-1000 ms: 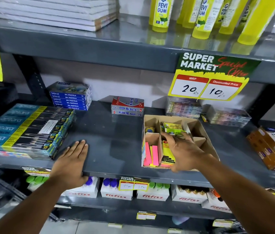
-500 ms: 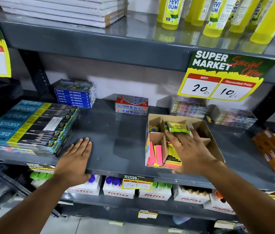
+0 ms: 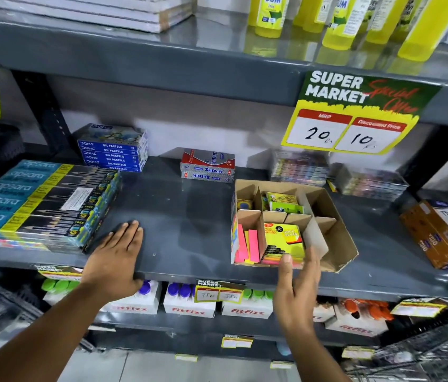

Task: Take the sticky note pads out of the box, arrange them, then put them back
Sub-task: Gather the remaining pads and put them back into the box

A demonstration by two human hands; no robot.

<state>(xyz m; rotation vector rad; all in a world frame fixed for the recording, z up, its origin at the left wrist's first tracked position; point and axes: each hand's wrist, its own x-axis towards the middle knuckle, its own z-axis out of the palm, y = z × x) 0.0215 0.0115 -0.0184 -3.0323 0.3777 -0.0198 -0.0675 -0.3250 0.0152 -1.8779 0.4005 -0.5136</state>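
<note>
Cardboard box (image 3: 338, 238), glossy yellow pad (image 3: 283, 239), open hands (image 3: 297, 288) nearby

Right hand (image 3: 296, 292) open before box (image 3: 338, 244); left hand (image 3: 115, 257) flat.

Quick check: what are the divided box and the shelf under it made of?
Box: looks like plain brown cardboard, matte, with raw cut edges on its dividers. Shelf: probably painted metal, dark grey, semi-gloss with faint reflections and scuffs.
</note>
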